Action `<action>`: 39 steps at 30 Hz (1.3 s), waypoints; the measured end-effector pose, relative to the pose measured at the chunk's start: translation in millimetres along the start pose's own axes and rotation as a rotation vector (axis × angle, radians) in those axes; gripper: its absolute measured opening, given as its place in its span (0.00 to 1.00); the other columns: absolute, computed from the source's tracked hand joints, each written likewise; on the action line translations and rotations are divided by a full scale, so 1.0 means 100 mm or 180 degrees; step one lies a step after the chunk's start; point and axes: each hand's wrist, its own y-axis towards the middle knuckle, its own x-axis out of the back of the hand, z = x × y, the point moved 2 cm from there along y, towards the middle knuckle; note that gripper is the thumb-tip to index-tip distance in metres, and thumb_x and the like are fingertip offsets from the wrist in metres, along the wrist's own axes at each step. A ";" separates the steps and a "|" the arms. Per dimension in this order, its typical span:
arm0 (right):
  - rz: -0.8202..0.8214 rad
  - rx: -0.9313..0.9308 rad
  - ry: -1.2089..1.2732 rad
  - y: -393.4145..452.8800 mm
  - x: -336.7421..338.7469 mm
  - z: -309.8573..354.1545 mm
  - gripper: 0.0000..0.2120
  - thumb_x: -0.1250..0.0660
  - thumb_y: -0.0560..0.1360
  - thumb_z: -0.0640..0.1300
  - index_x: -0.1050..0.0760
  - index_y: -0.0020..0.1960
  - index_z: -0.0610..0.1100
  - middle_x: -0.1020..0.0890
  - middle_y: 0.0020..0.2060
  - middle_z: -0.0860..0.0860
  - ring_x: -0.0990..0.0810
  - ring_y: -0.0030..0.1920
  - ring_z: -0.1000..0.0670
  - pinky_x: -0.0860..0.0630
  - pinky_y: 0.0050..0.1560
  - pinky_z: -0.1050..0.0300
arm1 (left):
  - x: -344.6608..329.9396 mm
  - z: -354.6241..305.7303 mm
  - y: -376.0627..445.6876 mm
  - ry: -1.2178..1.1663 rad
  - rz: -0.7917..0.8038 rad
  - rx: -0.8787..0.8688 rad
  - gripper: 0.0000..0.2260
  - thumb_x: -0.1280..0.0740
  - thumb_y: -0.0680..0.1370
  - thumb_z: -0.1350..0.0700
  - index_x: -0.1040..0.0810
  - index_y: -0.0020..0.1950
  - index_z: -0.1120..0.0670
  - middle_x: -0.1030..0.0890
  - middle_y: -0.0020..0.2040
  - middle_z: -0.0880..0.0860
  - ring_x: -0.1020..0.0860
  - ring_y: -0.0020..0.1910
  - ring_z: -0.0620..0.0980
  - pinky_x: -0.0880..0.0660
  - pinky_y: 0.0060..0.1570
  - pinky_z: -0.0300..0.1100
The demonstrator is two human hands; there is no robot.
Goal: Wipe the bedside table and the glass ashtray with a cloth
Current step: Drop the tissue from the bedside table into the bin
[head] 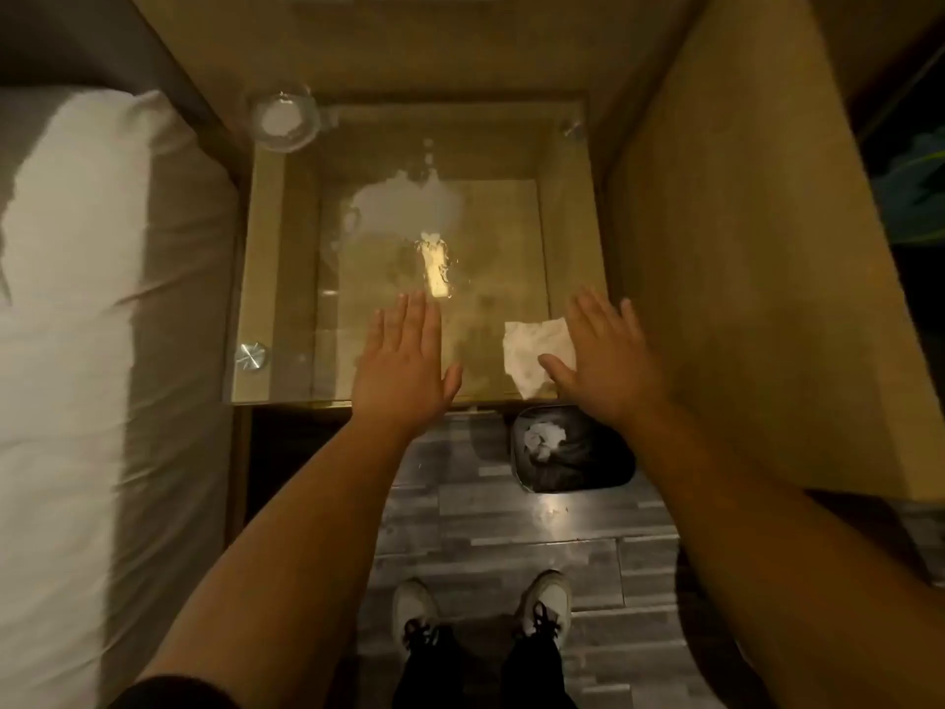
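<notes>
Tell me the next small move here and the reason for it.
Probably curl the right hand around the cloth for a grip. Both hands are flat and open, the cloth lies loose by the right thumb near the table's front edge, and the ashtray sits untouched.

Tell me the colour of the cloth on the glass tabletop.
White; the cloth shows in the head view.

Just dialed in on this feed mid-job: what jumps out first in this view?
Two flat, open hands hover over the near edge of the glass-topped bedside table: the left hand bare, the right hand with its thumb on a crumpled white cloth. A pale wet smear spreads mid-table, the glass ashtray sits in the far left corner, and a bin stands on the floor below.
</notes>
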 end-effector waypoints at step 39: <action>0.0059 -0.0385 0.0650 -0.94 -1.90 -0.27 0.17 0.38 0.72 0.40 0.21 0.58 0.38 0.20 0.59 0.39 0.21 0.58 0.37 0.26 0.57 0.41 | -0.78 -0.02 0.02 -0.0240 -0.0249 0.0332 0.32 0.56 0.81 0.42 0.51 0.79 0.60 0.50 0.80 0.61 0.53 0.79 0.59 0.55 0.76 0.55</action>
